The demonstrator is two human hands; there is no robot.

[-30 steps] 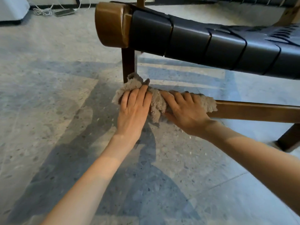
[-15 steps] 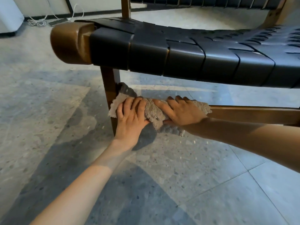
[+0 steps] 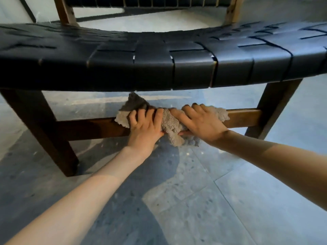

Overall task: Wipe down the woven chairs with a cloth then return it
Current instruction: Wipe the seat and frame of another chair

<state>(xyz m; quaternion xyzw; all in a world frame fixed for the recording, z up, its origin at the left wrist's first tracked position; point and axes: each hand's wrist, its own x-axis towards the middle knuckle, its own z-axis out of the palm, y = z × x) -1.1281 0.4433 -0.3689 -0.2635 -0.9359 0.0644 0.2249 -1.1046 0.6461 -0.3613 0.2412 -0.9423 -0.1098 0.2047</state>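
left hand [image 3: 145, 126], right hand [image 3: 201, 121] side by side, gripping cloth [image 3: 169, 122] on rail [image 3: 92, 128] | woven seat [image 3: 159, 68] overhangs them | chair legs [image 3: 44, 131] flank

Black woven chair seat [image 3: 159, 68]; dark brown wooden rail [image 3: 88, 128]; beige fuzzy cloth [image 3: 170, 124]; grey speckled floor [image 3: 194, 200]

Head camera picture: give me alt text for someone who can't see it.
A left hand and right hand grip a beige cloth draped over the wooden crossbar below a chair's black woven seat. Dark wooden legs stand on a grey speckled floor.
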